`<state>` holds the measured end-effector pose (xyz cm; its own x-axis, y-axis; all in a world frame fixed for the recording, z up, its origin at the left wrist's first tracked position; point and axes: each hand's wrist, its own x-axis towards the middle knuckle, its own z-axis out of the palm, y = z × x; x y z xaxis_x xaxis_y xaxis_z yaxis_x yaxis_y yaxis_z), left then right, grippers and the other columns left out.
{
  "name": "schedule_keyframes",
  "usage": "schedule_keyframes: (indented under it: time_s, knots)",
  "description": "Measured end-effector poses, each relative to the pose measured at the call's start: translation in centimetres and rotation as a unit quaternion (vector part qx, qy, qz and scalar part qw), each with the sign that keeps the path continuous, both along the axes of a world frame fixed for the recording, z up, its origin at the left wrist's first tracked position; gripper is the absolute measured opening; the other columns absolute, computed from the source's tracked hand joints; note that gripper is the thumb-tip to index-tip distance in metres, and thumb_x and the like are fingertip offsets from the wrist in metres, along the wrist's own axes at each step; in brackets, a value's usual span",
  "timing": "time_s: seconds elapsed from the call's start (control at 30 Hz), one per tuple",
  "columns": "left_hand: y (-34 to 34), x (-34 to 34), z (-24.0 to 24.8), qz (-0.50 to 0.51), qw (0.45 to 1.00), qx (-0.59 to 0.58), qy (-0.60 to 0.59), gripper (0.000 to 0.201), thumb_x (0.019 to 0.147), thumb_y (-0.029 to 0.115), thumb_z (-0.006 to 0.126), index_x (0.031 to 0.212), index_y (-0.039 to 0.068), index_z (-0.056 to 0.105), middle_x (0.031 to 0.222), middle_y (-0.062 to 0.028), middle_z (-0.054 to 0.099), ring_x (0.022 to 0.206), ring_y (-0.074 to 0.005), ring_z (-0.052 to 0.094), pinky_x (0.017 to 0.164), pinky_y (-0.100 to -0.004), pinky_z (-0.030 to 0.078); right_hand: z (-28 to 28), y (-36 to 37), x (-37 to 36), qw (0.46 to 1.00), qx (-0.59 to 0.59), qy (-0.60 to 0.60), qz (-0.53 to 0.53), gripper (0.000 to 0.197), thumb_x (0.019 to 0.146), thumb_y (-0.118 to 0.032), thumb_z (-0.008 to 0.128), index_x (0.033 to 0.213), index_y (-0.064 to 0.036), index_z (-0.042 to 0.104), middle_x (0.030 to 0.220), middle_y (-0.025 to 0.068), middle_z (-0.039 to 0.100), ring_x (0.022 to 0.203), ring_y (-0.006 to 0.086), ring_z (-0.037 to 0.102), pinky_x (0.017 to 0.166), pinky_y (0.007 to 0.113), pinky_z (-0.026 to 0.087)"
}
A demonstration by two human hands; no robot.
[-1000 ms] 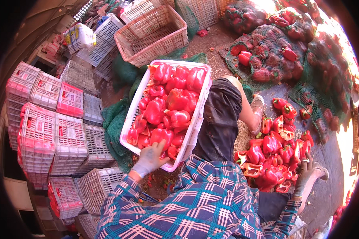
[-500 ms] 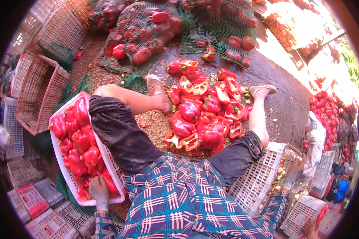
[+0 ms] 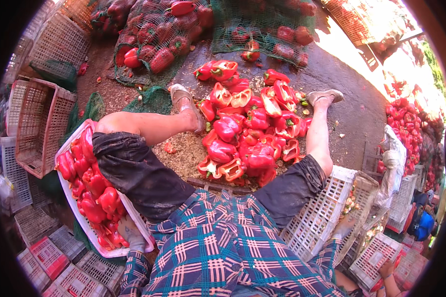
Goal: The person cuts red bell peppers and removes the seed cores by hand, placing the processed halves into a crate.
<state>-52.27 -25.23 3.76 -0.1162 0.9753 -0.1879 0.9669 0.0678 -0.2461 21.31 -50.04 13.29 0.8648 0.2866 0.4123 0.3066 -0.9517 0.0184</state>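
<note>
My left hand (image 3: 132,233), in a pale glove, reaches into the near end of a white-pink crate (image 3: 74,213) of red bell peppers (image 3: 93,182) at my left. Its fingertips are hidden among the peppers. By my right leg, my right hand (image 3: 343,226) is over the edge of a white slatted crate (image 3: 314,213) that holds pale pepper scraps (image 3: 351,205). Its fingers are blurred, and whether they hold anything does not show. Between my legs lies a heap of red bell peppers (image 3: 255,133), several of them cut in half, on the scrap-strewn ground.
Green mesh sacks (image 3: 262,27) full of peppers stand at the far side. Stacked crates (image 3: 44,123) crowd the left. Another person's hand (image 3: 386,268) is beside a crate (image 3: 375,257) at the lower right. More peppers (image 3: 404,128) are heaped at the far right.
My left hand has gone lower, toward the crate's near corner. My right hand has moved left and nearer to me, down to the scrap crate. The view has shifted slightly.
</note>
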Motion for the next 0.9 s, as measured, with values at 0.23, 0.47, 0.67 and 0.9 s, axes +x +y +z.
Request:
schedule_keyframes:
  time_s: [0.23, 0.47, 0.67, 0.9]
  knots:
    - [4.2, 0.4, 8.0, 0.086, 0.980, 0.071, -0.165, 0.032, 0.100, 0.028, 0.053, 0.091, 0.000, 0.063, 0.089, -0.0188, 0.064, 0.082, -0.0374, 0.062, 0.073, -0.0460, 0.048, -0.3, 24.8, -11.8, 0.844, 0.044, 0.094, 0.526, 0.051, 0.082, -0.011, 0.073, 0.130, -0.0035, 0.057, 0.112, 0.0126, 0.066, 0.092, 0.0281, 0.062, 0.081, 0.040, 0.051]
    - [9.0, 9.7, 15.3, -0.008, 0.848, 0.212, -0.485, 0.020, 0.099, 0.014, 0.055, 0.102, -0.002, 0.067, 0.094, -0.0109, 0.067, 0.086, -0.0216, 0.062, 0.080, -0.0318, 0.049, -14.2, 33.7, -27.1, 0.631, -0.195, 0.248, 0.708, 0.067, 0.072, -0.033, 0.078, 0.132, -0.0161, 0.053, 0.111, 0.0111, 0.059, 0.101, 0.0299, 0.058, 0.079, 0.044, 0.047]
    - [11.9, 19.1, 13.5, -0.109, 0.749, 0.041, -0.652, 0.016, 0.095, 0.009, 0.059, 0.102, -0.003, 0.067, 0.095, -0.0107, 0.067, 0.087, -0.0197, 0.064, 0.079, -0.0290, 0.049, -23.2, 36.3, -33.2, 0.741, -0.354, 0.161, 0.547, 0.042, 0.095, -0.029, 0.055, 0.136, -0.0241, 0.050, 0.112, 0.0110, 0.060, 0.095, 0.0295, 0.060, 0.065, 0.046, 0.045]
    - [15.4, 24.7, 6.4, 0.168, 0.543, -0.192, -0.800, 0.032, 0.103, 0.027, 0.051, 0.125, 0.005, 0.058, 0.108, -0.0065, 0.064, 0.083, -0.0139, 0.062, 0.073, -0.0256, 0.050, -17.5, 35.5, -27.1, 0.711, -0.170, 0.424, 0.535, 0.086, 0.076, -0.035, 0.077, 0.149, -0.0188, 0.035, 0.118, 0.0197, 0.063, 0.107, 0.0353, 0.064, 0.090, 0.047, 0.052]
